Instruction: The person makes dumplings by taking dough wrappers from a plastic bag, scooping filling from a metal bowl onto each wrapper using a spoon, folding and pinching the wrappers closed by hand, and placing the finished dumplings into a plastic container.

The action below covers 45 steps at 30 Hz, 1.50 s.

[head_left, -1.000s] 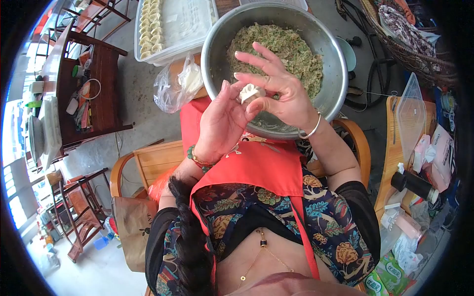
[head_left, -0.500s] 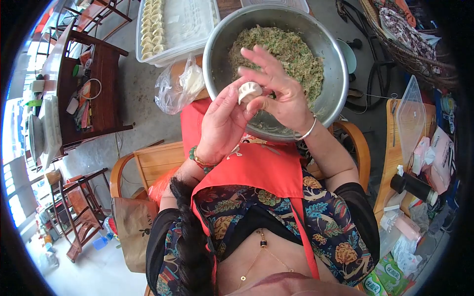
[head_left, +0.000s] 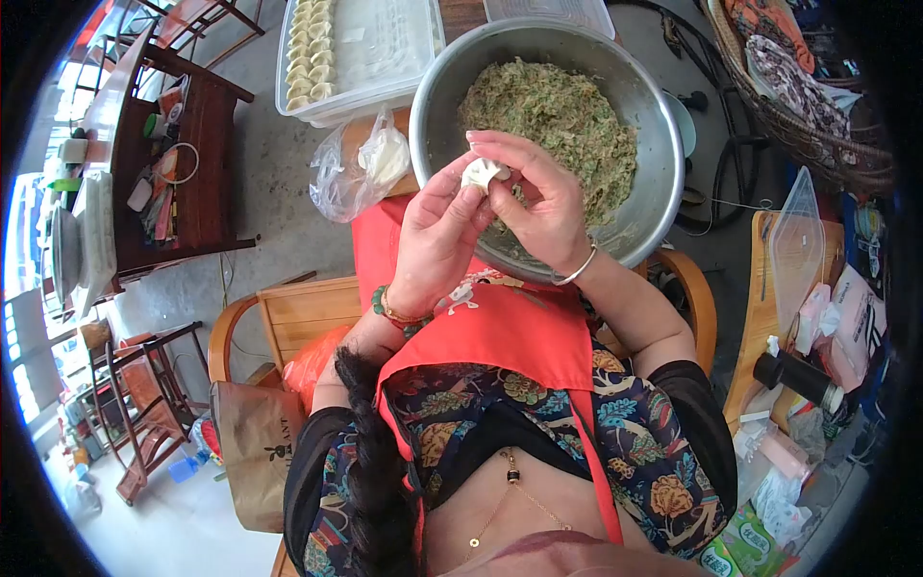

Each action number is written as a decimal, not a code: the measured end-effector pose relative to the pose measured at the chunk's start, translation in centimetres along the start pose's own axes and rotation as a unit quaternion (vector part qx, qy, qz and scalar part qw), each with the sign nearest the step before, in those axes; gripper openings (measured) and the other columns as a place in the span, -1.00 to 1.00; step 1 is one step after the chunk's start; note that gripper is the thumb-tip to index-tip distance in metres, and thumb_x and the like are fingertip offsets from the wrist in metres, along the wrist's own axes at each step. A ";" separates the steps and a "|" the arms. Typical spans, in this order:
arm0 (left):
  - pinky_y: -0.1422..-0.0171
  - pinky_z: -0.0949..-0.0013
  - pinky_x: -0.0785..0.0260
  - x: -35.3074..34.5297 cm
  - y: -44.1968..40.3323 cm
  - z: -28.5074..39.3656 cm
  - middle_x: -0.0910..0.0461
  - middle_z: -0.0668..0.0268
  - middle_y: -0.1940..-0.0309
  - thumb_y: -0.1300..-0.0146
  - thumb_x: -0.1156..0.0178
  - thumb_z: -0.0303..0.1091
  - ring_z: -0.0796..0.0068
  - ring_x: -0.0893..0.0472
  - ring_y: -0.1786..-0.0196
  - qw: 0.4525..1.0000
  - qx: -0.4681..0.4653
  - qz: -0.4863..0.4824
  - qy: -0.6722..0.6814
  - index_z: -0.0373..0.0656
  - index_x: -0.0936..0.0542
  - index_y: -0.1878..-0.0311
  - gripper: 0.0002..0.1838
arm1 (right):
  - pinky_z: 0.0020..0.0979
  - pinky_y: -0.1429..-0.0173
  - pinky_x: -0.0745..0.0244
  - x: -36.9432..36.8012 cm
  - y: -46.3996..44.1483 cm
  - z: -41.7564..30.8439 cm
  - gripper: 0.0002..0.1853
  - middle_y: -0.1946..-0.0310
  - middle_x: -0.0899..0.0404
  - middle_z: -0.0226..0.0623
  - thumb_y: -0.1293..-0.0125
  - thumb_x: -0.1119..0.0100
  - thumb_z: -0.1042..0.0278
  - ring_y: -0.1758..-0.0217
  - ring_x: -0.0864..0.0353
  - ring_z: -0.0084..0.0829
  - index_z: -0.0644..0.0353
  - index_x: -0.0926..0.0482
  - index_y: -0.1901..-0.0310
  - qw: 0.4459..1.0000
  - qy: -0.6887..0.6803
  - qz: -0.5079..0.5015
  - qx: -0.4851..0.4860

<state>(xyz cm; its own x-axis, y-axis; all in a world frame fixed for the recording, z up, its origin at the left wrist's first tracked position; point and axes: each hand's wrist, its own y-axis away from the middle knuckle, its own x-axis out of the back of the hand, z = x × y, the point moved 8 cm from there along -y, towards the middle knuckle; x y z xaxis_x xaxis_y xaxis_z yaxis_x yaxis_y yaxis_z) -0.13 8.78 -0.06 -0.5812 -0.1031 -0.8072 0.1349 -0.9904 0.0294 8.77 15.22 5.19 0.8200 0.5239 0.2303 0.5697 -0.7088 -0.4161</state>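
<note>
A small white pleated dumpling [head_left: 483, 174] is pinched between both hands, above the near-left part of a big metal bowl [head_left: 663, 183]. My left hand [head_left: 435, 231] grips its left side between thumb and fingers. My right hand [head_left: 543, 207] closes on the right side, its fingers arched over the top. Green-flecked minced filling [head_left: 562, 125] fills much of the bowl. Left of the bowl lies a clear plastic bag [head_left: 361, 168] with pale wrappers inside. Behind the bag, a plastic tray [head_left: 380, 48] carries rows of finished dumplings [head_left: 310, 53] along its left side.
A red apron [head_left: 490, 337] covers my lap on a wooden armchair [head_left: 308, 313]. To the right, a wooden surface [head_left: 755, 317] bears a black bottle [head_left: 798, 380] and packets. A wicker basket [head_left: 808, 144] stands at far right, a dark wooden table [head_left: 207, 173] at left.
My right hand's raised, spread fingers have come down and curled over the dumpling. Both hands still hold it. The view has shifted slightly.
</note>
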 end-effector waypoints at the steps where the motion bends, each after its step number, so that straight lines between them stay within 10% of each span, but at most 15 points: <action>1: -0.37 0.34 -0.37 0.3 0.0 0.1 -0.45 0.19 -0.26 -0.48 -0.01 -0.48 0.38 -0.47 -0.30 1.000 -0.003 0.001 0.001 -0.34 -0.25 -0.41 -0.52 | -0.36 -0.11 -0.58 -0.1 -0.3 -0.1 -0.61 -0.18 -0.56 -0.17 -0.19 -0.19 0.65 -0.18 -0.61 -0.24 0.20 -0.59 -0.08 1.000 0.000 -0.003 0.001; 14: -0.48 0.11 -0.25 5.6 0.5 4.2 -0.38 0.11 -0.34 -0.57 0.13 -0.26 0.18 -0.42 -0.37 0.996 -0.031 0.082 0.008 -0.34 -0.21 -0.43 -0.51 | -0.27 0.08 -0.56 -6.6 -8.3 -2.4 -0.84 0.25 -0.58 -0.17 -0.20 -0.24 0.53 0.19 -0.62 -0.17 0.27 -0.64 0.17 0.900 0.234 -0.295 0.218; 21: -0.45 0.09 -0.29 9.7 2.4 7.9 -0.41 -0.04 -0.30 -0.54 0.10 -0.34 0.07 -0.45 -0.34 0.987 -0.069 0.139 -0.028 -0.39 -0.29 -0.37 -0.55 | -0.38 0.22 -0.58 -8.2 -24.7 8.8 -0.83 0.37 -0.69 -0.17 -0.21 -0.29 0.37 0.36 -0.71 -0.36 0.24 -0.70 0.20 0.928 0.295 -0.186 0.132; 29: -0.38 0.16 -0.39 13.1 3.4 9.0 -0.51 -0.02 -0.19 -0.52 0.09 -0.40 0.13 -0.54 -0.25 0.980 -0.045 0.190 -0.035 -0.42 -0.38 -0.28 -0.62 | -0.19 0.06 -0.61 -10.9 -39.0 21.3 -0.85 0.39 -0.69 -0.09 -0.07 -0.22 0.30 0.27 -0.70 -0.10 0.13 -0.72 0.39 0.897 0.429 -0.065 0.080; 45: -0.34 0.09 -0.42 15.5 3.1 8.8 -0.53 -0.05 -0.16 -0.50 0.09 -0.44 0.09 -0.57 -0.20 0.973 -0.028 0.228 -0.025 -0.40 -0.39 -0.25 -0.65 | -0.16 0.05 -0.61 -14.7 -45.0 28.1 -0.84 0.36 -0.70 -0.11 -0.12 -0.22 0.25 0.23 -0.70 -0.10 0.10 -0.72 0.36 0.858 0.502 -0.055 0.097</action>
<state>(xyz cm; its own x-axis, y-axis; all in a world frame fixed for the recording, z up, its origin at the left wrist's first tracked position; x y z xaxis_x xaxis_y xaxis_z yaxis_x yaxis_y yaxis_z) -15.82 3.34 -7.27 -0.4891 -0.5365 -0.6876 0.4308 -0.8342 0.3444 -30.41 52.66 -4.16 0.4520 -0.1570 0.8781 0.7067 -0.5376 -0.4599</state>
